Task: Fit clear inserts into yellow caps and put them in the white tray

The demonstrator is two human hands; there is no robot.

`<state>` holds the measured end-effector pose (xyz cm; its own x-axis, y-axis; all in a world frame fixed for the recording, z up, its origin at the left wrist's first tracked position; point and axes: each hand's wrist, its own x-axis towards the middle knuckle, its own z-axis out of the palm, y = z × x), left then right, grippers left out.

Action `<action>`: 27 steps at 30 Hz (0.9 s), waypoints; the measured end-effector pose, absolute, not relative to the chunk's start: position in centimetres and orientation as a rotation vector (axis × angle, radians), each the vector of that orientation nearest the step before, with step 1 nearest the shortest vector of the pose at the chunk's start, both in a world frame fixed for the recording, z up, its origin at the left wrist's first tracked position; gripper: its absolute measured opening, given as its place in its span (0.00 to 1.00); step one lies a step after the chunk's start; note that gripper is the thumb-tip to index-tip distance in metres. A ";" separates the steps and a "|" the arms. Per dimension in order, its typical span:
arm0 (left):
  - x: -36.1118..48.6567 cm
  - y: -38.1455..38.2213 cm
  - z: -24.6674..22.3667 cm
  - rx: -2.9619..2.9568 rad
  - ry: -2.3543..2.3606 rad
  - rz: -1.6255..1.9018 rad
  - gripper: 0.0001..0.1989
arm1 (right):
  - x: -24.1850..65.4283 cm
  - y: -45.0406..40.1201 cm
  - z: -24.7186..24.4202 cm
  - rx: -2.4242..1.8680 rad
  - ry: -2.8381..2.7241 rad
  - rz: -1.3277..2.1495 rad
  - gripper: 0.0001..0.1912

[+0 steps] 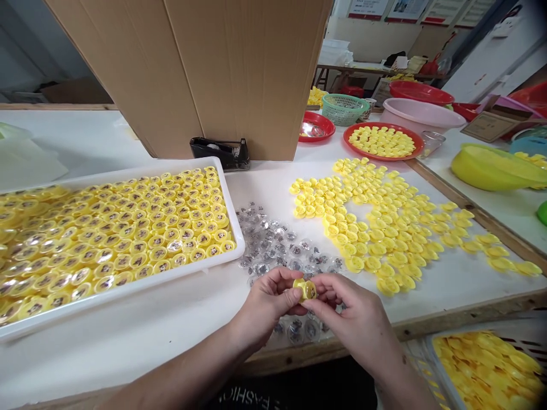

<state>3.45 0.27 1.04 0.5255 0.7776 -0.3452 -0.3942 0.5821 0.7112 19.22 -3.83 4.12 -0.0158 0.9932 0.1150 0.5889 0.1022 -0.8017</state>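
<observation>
Between my two hands is a small round yellow plastic piece (305, 289) with a printed picture on its face. My left hand (267, 304) pinches it between thumb and fingers from the left. From the right, my right hand (356, 307) closes on the same piece with thumb and forefinger. Beneath and beyond the hands lie many clear round discs with dark prints (273, 242), partly hidden by the hands. Loose yellow cup-like pieces (380, 228) spread over the table to the right. On the left, a white tray (233, 219) holds rows of yellow pieces with pictures on top.
A tall cardboard box (239, 74) stands behind the tray, with a black tape dispenser (220, 152) at its base. Back right are a red plate of yellow pieces (416, 149), a green basket (344, 109) and a pink basin (421, 117). A crate of yellow pieces (487, 370) sits lower right.
</observation>
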 end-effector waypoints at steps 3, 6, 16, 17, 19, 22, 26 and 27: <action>3.3 0.3 1.0 0.625 0.695 0.767 0.17 | 19.2 -3.8 4.1 -1.554 -1.667 0.755 0.09; 3.2 0.3 1.1 0.645 0.674 0.775 0.16 | 19.3 -3.9 4.2 -1.546 -1.686 0.742 0.10; 3.3 -0.1 1.8 0.720 0.732 0.755 0.20 | 18.9 -4.1 4.4 -1.551 -1.858 0.471 0.10; 3.3 -0.2 1.7 0.754 0.739 0.757 0.20 | 18.8 -4.1 4.4 -1.558 -1.868 0.460 0.09; 3.1 -0.5 1.7 0.846 0.749 0.753 0.20 | 18.7 -4.2 4.3 -1.564 -1.893 0.450 0.07; 2.8 -0.7 1.4 0.943 0.724 0.731 0.19 | 18.3 -4.3 4.0 -1.533 -1.916 0.394 0.08; 2.7 -0.5 1.4 0.901 0.685 0.754 0.18 | 17.8 -4.4 3.6 -1.497 -1.866 0.388 0.08; 2.6 -0.4 1.5 0.885 0.677 0.756 0.17 | 17.8 -4.4 3.5 -1.496 -1.842 0.462 0.08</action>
<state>2.61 -0.39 1.50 0.5584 0.8043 -0.2034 -0.2900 0.4189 0.8605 17.81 -4.42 3.54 -0.0796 0.9513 0.2978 0.6979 0.2665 -0.6648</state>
